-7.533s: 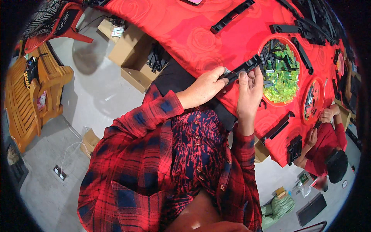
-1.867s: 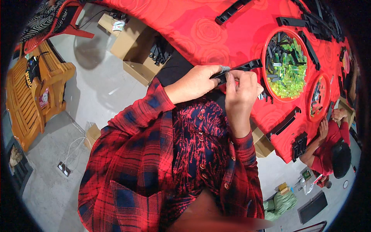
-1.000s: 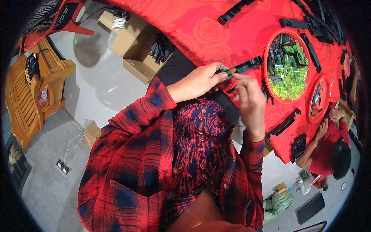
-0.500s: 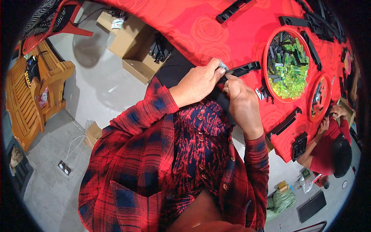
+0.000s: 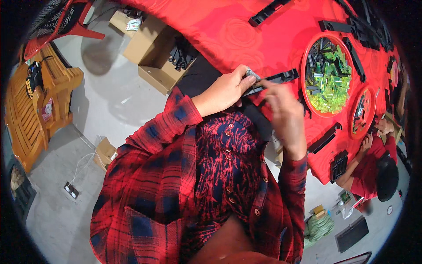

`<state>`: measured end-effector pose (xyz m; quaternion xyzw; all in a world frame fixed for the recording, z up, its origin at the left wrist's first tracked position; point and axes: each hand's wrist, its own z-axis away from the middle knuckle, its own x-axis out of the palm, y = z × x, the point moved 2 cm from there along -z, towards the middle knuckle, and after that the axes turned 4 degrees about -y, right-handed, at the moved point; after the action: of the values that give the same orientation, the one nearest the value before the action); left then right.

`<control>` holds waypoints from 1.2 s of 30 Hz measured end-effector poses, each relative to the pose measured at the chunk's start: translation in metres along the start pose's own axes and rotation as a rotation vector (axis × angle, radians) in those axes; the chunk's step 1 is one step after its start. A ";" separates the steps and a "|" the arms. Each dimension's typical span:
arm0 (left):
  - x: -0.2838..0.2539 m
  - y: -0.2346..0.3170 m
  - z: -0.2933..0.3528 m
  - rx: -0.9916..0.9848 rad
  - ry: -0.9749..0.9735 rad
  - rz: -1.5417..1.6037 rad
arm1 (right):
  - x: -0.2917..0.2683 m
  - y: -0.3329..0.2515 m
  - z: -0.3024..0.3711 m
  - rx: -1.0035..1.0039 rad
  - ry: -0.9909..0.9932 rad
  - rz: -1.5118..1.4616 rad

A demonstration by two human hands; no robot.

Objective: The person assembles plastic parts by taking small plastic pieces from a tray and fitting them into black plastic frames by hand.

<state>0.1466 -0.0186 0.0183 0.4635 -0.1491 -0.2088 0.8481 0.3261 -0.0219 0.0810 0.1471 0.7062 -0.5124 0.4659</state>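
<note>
My left hand [image 5: 224, 91] is closed on a long black plastic strip [image 5: 282, 78], whose far end sticks out to the right over the red tablecloth [image 5: 239, 37]. Something grey and silvery [image 5: 251, 74] shows at that hand's fingertips; its kind is unclear. Just right of the strip's near part hovers my right hand [image 5: 288, 116], its fingers smeared by motion. Whether it holds anything cannot be made out. Beyond the strip's end stands a round red tray [image 5: 304, 94] full of clear yellow-green and black small pieces.
A smaller red tray [image 5: 352, 127] holds a few dark bits. More black strips [image 5: 325, 138] lie around the table. At right, a co-worker in a red top [image 5: 367, 165] has hands at the table edge. An open cardboard box [image 5: 154, 79] with black parts stands left.
My right hand has come away from the strip, back and to the right, and its fingers now blur. The left hand keeps its hold in nearly the same place.
</note>
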 end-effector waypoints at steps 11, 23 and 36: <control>0.001 0.002 0.008 0.102 -0.096 0.365 | -0.016 -0.003 0.017 0.411 0.575 -0.890; 0.000 0.005 0.009 0.106 -0.085 0.293 | -0.014 -0.020 0.013 0.483 0.488 -0.950; -0.021 0.016 0.009 0.125 -0.082 0.309 | 0.036 0.049 0.007 0.660 0.507 -0.401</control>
<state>0.1274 -0.0070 0.0357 0.4780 -0.2658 -0.0851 0.8328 0.3439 -0.0163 0.0228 0.2689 0.6116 -0.7375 0.0983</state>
